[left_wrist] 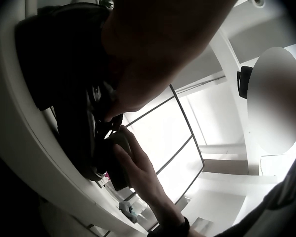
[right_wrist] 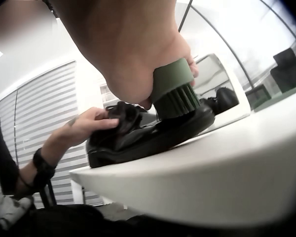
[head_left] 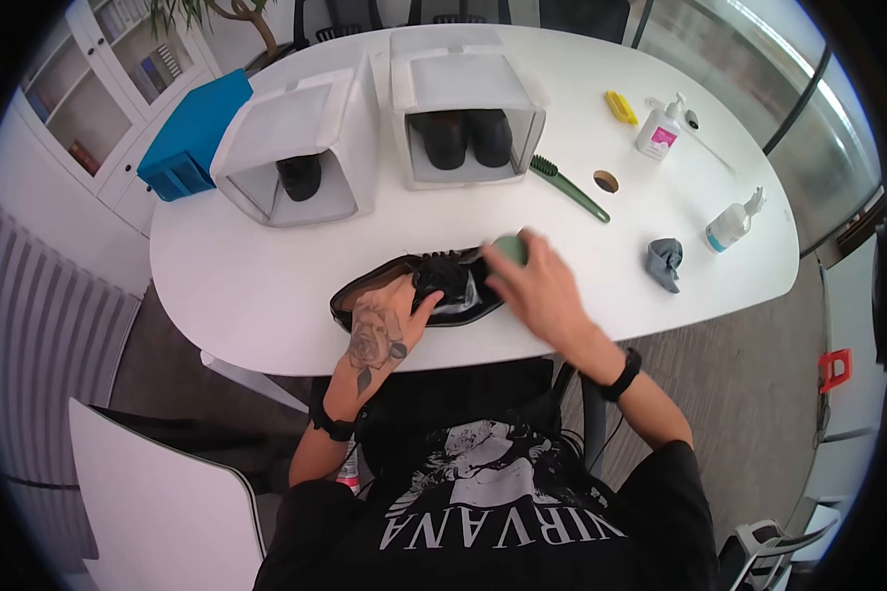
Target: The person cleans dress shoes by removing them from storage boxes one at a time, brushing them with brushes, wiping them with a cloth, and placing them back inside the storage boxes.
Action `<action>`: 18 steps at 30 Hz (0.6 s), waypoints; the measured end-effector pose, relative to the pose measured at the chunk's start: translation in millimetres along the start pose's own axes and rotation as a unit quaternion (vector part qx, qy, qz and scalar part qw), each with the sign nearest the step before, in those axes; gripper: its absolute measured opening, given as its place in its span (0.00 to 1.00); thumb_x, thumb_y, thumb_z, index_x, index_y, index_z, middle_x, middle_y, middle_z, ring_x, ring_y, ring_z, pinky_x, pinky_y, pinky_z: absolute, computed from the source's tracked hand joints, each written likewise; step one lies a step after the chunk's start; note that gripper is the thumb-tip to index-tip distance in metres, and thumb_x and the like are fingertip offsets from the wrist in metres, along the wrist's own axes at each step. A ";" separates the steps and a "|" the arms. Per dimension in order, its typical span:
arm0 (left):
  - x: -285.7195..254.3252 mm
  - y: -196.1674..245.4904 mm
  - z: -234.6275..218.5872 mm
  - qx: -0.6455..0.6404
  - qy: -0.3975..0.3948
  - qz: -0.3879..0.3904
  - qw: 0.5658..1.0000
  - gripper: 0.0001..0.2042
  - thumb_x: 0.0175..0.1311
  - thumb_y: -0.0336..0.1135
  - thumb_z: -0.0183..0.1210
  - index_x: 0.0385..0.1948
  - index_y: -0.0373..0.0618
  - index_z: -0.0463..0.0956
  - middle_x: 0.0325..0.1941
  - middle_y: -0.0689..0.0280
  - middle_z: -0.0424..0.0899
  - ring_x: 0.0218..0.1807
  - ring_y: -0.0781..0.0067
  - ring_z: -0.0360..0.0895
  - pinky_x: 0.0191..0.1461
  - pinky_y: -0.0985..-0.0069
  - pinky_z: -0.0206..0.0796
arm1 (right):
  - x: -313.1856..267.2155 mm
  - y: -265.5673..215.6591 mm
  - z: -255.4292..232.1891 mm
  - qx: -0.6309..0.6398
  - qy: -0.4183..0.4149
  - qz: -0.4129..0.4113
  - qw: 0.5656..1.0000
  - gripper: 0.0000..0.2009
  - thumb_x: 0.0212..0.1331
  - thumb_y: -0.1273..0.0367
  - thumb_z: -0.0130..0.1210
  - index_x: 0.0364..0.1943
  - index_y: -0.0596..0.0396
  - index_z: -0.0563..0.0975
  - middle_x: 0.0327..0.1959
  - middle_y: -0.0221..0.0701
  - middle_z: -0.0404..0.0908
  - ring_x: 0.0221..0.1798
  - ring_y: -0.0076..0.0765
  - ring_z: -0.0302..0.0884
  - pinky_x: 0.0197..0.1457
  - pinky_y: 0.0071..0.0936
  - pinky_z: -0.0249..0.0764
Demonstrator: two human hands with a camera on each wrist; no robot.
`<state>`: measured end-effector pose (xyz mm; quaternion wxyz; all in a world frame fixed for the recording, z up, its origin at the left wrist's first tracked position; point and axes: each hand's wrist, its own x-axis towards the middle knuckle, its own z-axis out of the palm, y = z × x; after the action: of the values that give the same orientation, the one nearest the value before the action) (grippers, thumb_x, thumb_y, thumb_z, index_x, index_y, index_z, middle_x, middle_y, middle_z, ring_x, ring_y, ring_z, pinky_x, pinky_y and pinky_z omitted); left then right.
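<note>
A black lace-up dress shoe (head_left: 460,313) lies near the table's front edge, its toe pointing right. My left hand (head_left: 388,317) grips it at the opening, the thumb beside the laces and the other fingers partly hidden by the shoe. In my right hand (head_left: 545,294) is a green scrub brush (head_left: 511,249), held by its rounded back. From the right wrist view, the brush's bristles (right_wrist: 176,102) point down onto the shoe's toe. The left wrist view is dark, with the right hand (left_wrist: 140,173) holding the brush at the shoe's front end.
Two white shoe boxes (head_left: 355,187) (head_left: 469,84) with black shoes inside stand behind, beside a blue bin (head_left: 195,128). Rightward are a long green brush (head_left: 572,189), a grey cloth (head_left: 665,264), a spray bottle (head_left: 729,227), a pump bottle (head_left: 657,133) and a yellow object (head_left: 621,107).
</note>
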<state>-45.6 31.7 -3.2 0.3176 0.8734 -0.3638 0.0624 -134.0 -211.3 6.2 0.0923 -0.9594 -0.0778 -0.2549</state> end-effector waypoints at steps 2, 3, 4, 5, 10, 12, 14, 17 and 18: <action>-4.7 2.7 -4.9 0.012 -0.006 0.000 1.000 0.15 0.67 0.42 0.69 0.44 0.38 0.84 0.41 0.53 0.88 0.42 0.49 0.86 0.44 0.64 0.78 | 13.5 31.4 -0.9 -0.024 0.004 0.112 0.993 0.25 0.66 0.63 0.64 0.67 0.44 0.75 0.49 0.52 0.73 0.48 0.59 0.77 0.50 0.46 0.78; -6.5 4.7 -11.8 0.056 -0.030 0.027 0.998 0.17 0.65 0.44 0.70 0.44 0.37 0.84 0.43 0.53 0.87 0.44 0.49 0.86 0.44 0.65 0.78 | 15.4 46.9 -6.5 -0.063 0.020 0.112 0.992 0.24 0.66 0.63 0.63 0.67 0.46 0.76 0.47 0.51 0.73 0.47 0.59 0.78 0.47 0.49 0.77; -3.8 3.3 -20.8 0.103 -0.047 0.055 0.992 0.19 0.64 0.45 0.71 0.44 0.35 0.83 0.44 0.53 0.86 0.45 0.49 0.86 0.45 0.66 0.78 | 14.3 57.2 -11.7 -0.055 0.032 0.129 0.990 0.24 0.68 0.62 0.63 0.67 0.46 0.76 0.50 0.52 0.74 0.48 0.61 0.78 0.48 0.50 0.78; -6.0 -2.6 -24.5 0.085 0.016 0.127 0.988 0.22 0.61 0.47 0.73 0.41 0.34 0.82 0.45 0.54 0.85 0.43 0.51 0.86 0.45 0.70 0.79 | 10.7 60.2 -17.9 -0.019 0.012 0.186 0.982 0.24 0.69 0.61 0.62 0.69 0.45 0.75 0.53 0.53 0.74 0.52 0.61 0.79 0.52 0.50 0.78; -23.2 -35.2 -58.1 0.156 -0.005 0.193 0.969 0.17 0.55 0.44 0.75 0.36 0.42 0.82 0.37 0.63 0.83 0.44 0.65 0.81 0.71 0.57 0.67 | -23.4 68.9 -13.2 -0.035 -0.015 0.207 0.978 0.28 0.70 0.59 0.62 0.73 0.44 0.72 0.56 0.50 0.73 0.57 0.59 0.78 0.56 0.48 0.78; -32.0 -39.4 -58.3 0.128 -0.032 0.184 0.974 0.16 0.53 0.43 0.76 0.35 0.43 0.82 0.35 0.64 0.82 0.46 0.66 0.80 0.74 0.55 0.63 | -31.9 77.4 -3.2 -0.032 -0.024 0.214 0.976 0.29 0.70 0.59 0.62 0.74 0.46 0.71 0.57 0.48 0.73 0.57 0.57 0.77 0.56 0.48 0.78; -35.6 -34.4 -65.6 0.128 -0.019 0.206 0.970 0.16 0.51 0.41 0.77 0.33 0.42 0.83 0.32 0.64 0.82 0.43 0.63 0.81 0.70 0.58 0.69 | -35.7 83.4 0.4 -0.060 -0.005 0.229 0.971 0.30 0.70 0.59 0.62 0.75 0.46 0.70 0.58 0.46 0.74 0.58 0.56 0.77 0.57 0.48 0.77; -49.1 -33.4 -94.0 0.073 0.014 0.184 0.980 0.16 0.48 0.38 0.78 0.34 0.40 0.84 0.31 0.61 0.83 0.40 0.58 0.82 0.62 0.60 0.75 | -37.5 96.0 0.7 -0.044 -0.007 0.259 0.965 0.31 0.70 0.58 0.62 0.76 0.48 0.69 0.61 0.45 0.74 0.59 0.54 0.77 0.59 0.47 0.76; -54.8 -30.8 -107.4 0.071 0.010 0.185 0.980 0.16 0.48 0.38 0.78 0.34 0.40 0.84 0.31 0.61 0.83 0.40 0.58 0.82 0.62 0.60 0.75 | -40.7 98.1 -1.5 -0.043 -0.005 0.261 0.964 0.32 0.70 0.58 0.62 0.76 0.49 0.68 0.62 0.45 0.74 0.59 0.54 0.77 0.60 0.47 0.76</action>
<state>-51.5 145.2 47.4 0.2416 0.8106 -0.5105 0.1546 -150.4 -310.9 -26.5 0.1140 -0.9509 0.1857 -0.2199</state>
